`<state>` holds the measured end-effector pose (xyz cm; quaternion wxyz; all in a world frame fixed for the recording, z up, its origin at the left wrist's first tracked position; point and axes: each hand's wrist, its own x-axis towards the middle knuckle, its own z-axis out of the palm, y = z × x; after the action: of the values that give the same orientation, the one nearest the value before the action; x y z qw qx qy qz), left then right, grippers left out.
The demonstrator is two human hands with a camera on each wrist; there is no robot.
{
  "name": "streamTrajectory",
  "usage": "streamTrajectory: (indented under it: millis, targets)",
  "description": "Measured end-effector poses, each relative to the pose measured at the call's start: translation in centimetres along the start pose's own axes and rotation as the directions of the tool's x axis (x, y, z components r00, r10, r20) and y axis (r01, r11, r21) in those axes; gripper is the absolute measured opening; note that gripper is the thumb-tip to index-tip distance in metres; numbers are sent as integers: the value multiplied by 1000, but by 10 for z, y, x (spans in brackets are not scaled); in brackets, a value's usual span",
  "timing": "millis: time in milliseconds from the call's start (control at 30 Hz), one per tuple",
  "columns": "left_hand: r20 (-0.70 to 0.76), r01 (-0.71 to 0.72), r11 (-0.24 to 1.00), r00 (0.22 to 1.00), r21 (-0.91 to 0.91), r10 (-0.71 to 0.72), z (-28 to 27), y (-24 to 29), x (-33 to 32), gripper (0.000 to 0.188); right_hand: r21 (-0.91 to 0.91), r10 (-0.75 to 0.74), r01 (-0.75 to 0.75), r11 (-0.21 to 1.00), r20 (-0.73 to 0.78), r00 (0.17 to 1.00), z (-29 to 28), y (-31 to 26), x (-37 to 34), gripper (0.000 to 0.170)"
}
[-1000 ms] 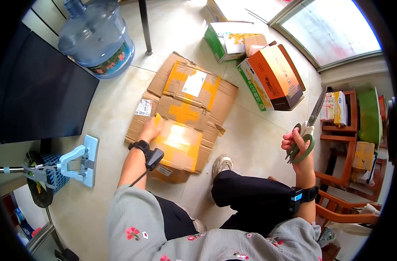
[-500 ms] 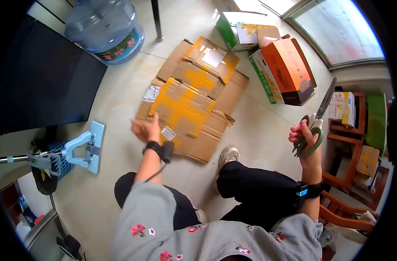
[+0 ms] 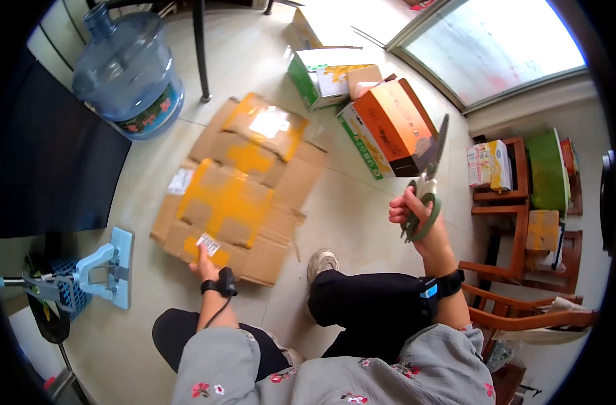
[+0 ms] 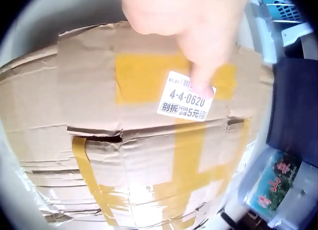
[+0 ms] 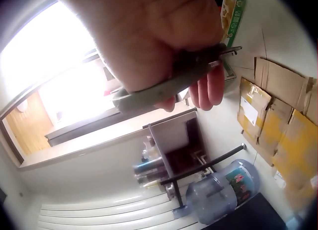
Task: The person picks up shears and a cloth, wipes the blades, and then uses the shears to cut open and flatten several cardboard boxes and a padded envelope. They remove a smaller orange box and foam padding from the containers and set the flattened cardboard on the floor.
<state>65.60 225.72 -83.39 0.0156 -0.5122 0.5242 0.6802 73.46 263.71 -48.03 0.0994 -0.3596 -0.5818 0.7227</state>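
Observation:
Flattened cardboard (image 3: 264,260) with yellow tape lies stacked on the floor, left of centre in the head view. At its near edge my left hand (image 3: 205,268) grips the cardboard. The left wrist view shows the thumb of that hand (image 4: 184,21) pressed on a white label (image 4: 181,108), the other fingers mostly hidden. My right hand (image 3: 419,219) holds green-handled scissors (image 3: 441,145) up off the floor, blades pointing away from me. In the right wrist view the palm (image 5: 149,36) and curled fingers surround the green handle (image 5: 144,96).
A large water bottle (image 3: 136,74) and a dark panel (image 3: 51,155) are at the left, near a blue mop head (image 3: 121,270). Orange (image 3: 395,121) and green-white boxes (image 3: 314,84) lie beyond the cardboard. Wooden chairs (image 3: 517,317) stand at the right.
My left hand has let go of the upper part, moved toward me and taken hold of the near edge. The taped flap now lies flatter. The scissors remain in my right hand.

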Motion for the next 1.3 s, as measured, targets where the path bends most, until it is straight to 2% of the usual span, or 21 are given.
streamTrajectory:
  millis: [67, 167, 233, 267, 333, 367, 400, 467, 533, 567, 633, 667, 700, 800, 867, 900, 967, 1000, 1100, 1200, 1300]
  targets:
    - [-72, -6, 975, 997, 223, 23, -30, 0, 28, 78, 26, -20, 20, 999, 6, 1000, 0, -3, 3, 22]
    - [-221, -18, 808, 958, 589, 183, -60, -19, 87, 99, -22, -72, 70, 997, -116, 991, -4, -11, 16, 24]
    - [-412, 219, 578, 883, 786, 226, -31, 38, 28, 105, -70, -105, 93, 993, -190, 976, -21, -11, 40, 24]
    - [-434, 253, 607, 885, 753, 170, -21, 50, 21, 101, -119, -141, 117, 986, -219, 965, -32, -5, 61, 26]
    - [-262, 69, 550, 924, 832, 280, -12, 51, 27, 97, -222, -220, 161, 962, -270, 937, -58, 9, 107, 29]
    - [-165, -38, 530, 930, 847, 329, -3, 54, 12, 90, -550, -338, 122, 826, -312, 888, -74, 18, 131, 32]
    - [-66, -147, 505, 923, 851, 380, 8, 59, -5, 83, -803, -462, 32, 596, -310, 831, -90, 24, 156, 35]
    - [235, -348, 690, 937, 634, 257, 13, 47, -5, 51, -902, -478, -32, 431, -258, 839, -108, 17, 188, 36]
    - [488, -403, 737, 865, 542, 114, 10, 36, -28, 43, -955, -554, -4, 295, -175, 814, -136, 15, 225, 37]
    - [563, -421, 737, 824, 529, 66, 9, 34, -46, 40, -951, -548, -25, 308, -199, 812, -144, 7, 238, 39]
    - [594, -361, 737, 802, 571, -67, 9, 47, -100, 35, -942, -494, -61, 331, -228, 839, -161, -11, 263, 42]
    - [599, -412, 656, 797, 632, -78, 4, 43, -108, 33, -961, -504, -78, 267, -208, 838, -171, -14, 276, 42]
    - [585, -356, 658, 795, 664, -160, 0, 44, -115, 31, -964, -497, -66, 256, -190, 847, -184, -15, 290, 42]
    - [584, -330, 673, 790, 662, -188, -4, 37, -118, 23, -968, -444, -57, 246, -165, 881, -214, -6, 326, 40]
    - [520, -279, 668, 833, 690, -189, 13, 44, -126, 20, -982, -391, -46, 182, -115, 913, -226, 8, 337, 41]
    - [466, -205, 648, 845, 734, -260, 34, 59, -142, 25, -984, -357, -38, 172, -98, 929, -225, 8, 331, 42]
    - [475, -175, 695, 838, 698, -267, 72, 58, -140, 24, -988, -302, -15, 152, -61, 951, -213, -1, 318, 44]
    - [544, -202, 718, 790, 666, -282, 97, 56, -140, 22, -988, -356, 63, 145, 8, 935, -212, 12, 311, 44]
    - [700, -255, 761, 630, 597, -338, 183, 61, -172, 31, -943, -368, 119, 312, -5, 930, -193, 49, 284, 44]
    - [818, -363, 756, 431, 544, -382, 257, 55, -221, 65, -789, -428, 248, 562, -21, 904, -154, 79, 254, 43]
    - [897, -520, 733, 202, 439, -393, 289, 34, -265, 104, -731, -410, 206, 650, -110, 905, -117, 91, 232, 42]
